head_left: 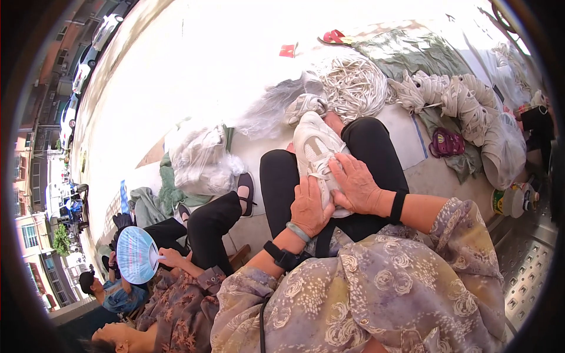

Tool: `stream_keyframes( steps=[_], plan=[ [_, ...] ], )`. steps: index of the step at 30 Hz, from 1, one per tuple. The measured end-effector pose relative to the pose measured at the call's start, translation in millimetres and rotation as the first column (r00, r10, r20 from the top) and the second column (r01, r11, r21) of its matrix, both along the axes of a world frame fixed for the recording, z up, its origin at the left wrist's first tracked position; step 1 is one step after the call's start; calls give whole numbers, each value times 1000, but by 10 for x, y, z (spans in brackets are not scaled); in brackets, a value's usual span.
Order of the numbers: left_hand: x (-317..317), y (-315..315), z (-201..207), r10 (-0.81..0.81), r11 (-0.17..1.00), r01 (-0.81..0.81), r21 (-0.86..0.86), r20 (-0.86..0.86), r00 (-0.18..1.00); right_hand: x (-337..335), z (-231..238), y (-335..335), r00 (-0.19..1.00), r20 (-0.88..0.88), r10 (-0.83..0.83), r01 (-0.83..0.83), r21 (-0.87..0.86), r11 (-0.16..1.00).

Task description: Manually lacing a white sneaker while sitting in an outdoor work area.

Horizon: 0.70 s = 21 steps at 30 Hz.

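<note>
A white lace-up sneaker (316, 141) lies over my lap between my knees, its toe pointing away from me. My left hand (311, 207) grips its left side near the heel end. On the other side my right hand (355, 183) holds the shoe, fingers bent over the lacing and thumb near the opening. The two thumbs almost meet over the shoe's opening. White laces cross the upper, but their ends are partly hidden by my fingers. Just past the toe lies another pale shoe or bundle (306, 107), partly covered.
A heap of white laces (353, 88) lies beyond my feet. Bundled pale shoes (468, 100) stretch to the right, near a purple shoe-like item (445, 143) and a jar (512, 200). Clear plastic bags (203, 156) lie left. Beside me, a person holds a blue fan (136, 255).
</note>
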<state>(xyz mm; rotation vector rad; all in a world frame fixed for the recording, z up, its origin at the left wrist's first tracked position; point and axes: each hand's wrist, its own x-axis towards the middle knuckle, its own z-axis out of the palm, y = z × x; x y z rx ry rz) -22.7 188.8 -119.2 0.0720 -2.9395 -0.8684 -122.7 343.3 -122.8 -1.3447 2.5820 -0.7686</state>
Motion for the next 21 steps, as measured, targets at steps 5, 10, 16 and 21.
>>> stream_keyframes(
  steps=[5,10,16,21],
  plan=[
    [-217,-102,168,-25,1000,24,17,37,999,-726,92,-144,795,596,-111,210,-98,973],
    [-333,-120,166,-38,999,39,-24,43,998,-1566,-43,-427,642,740,-202,-107,347,932],
    [-224,-172,225,13,1000,-13,6,64,998,-801,542,-260,935,305,180,-100,-260,960],
    [-246,-240,450,-32,998,27,51,93,995,-461,262,-149,983,54,177,-165,-172,971]
  ],
)
